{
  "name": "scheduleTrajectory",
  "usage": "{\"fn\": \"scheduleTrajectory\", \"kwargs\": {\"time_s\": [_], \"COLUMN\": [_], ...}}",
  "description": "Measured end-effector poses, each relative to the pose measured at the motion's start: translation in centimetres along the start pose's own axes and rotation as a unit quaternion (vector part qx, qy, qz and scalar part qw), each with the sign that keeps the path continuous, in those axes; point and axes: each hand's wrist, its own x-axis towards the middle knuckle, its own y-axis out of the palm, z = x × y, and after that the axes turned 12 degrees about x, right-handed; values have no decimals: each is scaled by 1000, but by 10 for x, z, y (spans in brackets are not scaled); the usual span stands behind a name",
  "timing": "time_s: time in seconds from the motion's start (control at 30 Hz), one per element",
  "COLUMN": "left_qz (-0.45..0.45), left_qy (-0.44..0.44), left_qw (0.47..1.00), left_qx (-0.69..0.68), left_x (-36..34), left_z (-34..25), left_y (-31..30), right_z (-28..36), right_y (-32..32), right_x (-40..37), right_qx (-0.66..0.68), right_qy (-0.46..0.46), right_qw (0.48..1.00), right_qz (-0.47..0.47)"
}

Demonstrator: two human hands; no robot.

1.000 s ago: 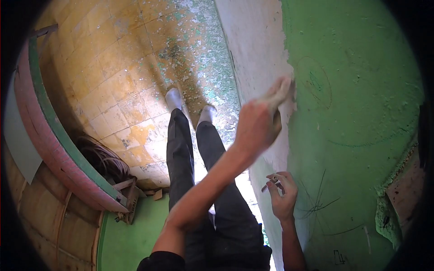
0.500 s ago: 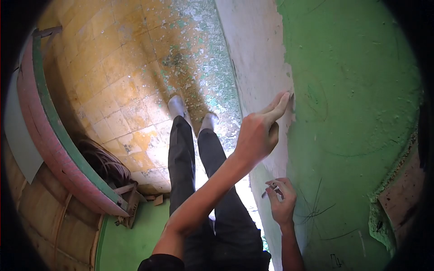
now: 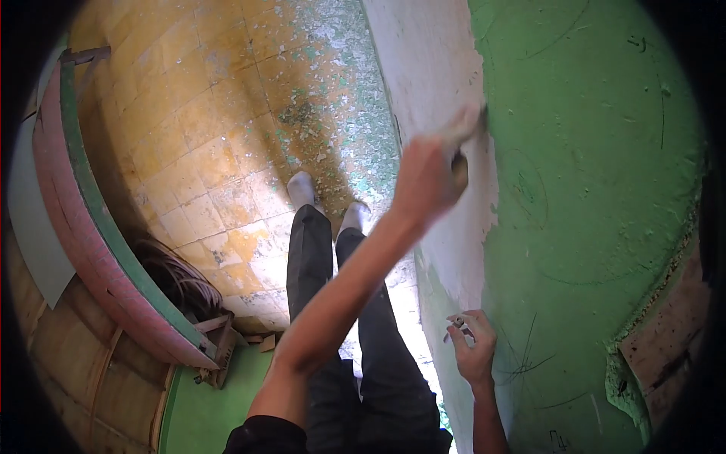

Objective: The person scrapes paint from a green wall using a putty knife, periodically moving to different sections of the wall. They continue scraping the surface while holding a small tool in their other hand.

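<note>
The wall's lower strip (image 3: 446,250) is bare beside green paint (image 3: 590,189), where the left hand (image 3: 432,175) reaches, grip unclear; the right hand (image 3: 476,354) pinches a small object (image 3: 458,321).

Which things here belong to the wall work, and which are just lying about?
Wall work, likely: left hand, green paint, bare strip, flakes; right hand with small item, use unclear.

Seemingly lying about: pink-green board, white sheet, dark bundle.

Left hand (image 3: 432,175) at patchy wall (image 3: 597,189), right hand (image 3: 476,352) holding small object (image 3: 458,322)
</note>
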Motion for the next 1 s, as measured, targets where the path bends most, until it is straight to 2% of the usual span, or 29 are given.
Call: {"fn": "scheduleTrajectory", "kwargs": {"time_s": [0.1,0.2,0.27,0.33,0.4,0.47,0.53,0.57,0.67,0.7,0.77,0.83,0.9,1.0], "left_qz": [27,36,-18,-5,17,-6,-11,26,19,17,35,47,26,0], "left_qy": [-2,-44,-27,-44,-52,-20,-26,-66,-23,-5,-11,-42,-25,11], "left_qw": [999,997,997,996,997,998,999,997,999,998,998,998,999,999], "left_qx": [-38,-60,-67,-72,-53,-53,-32,-31,-33,-55,-57,-29,-5,-52], "left_x": [-60,-47,-8,-2,-39,-50,-25,1,-5,-32,-47,-16,20,-40], "left_z": [-18,-13,-5,-7,-19,-17,-11,-10,-10,-12,-21,-19,-7,-18], "left_y": [11,10,3,-2,7,20,9,-2,-6,4,5,-7,-13,6], "right_z": [18,17,13,10,9,16,14,8,5,7,14,15,8,8], "right_y": [-2,-5,-5,-2,-3,-4,-5,-4,-2,-1,-2,-4,-3,-1], "right_x": [4,2,3,0,5,7,5,4,5,9,9,9,8,12], "right_qx": [30,32,17,11,9,14,7,-1,-10,-10,5,2,-11,-4], "right_qy": [48,58,50,52,47,51,49,42,43,44,61,61,45,53], "right_qw": [998,998,999,998,999,998,999,999,999,999,998,998,999,998], "right_qz": [9,15,14,16,18,15,18,17,17,17,18,22,25,19]}}
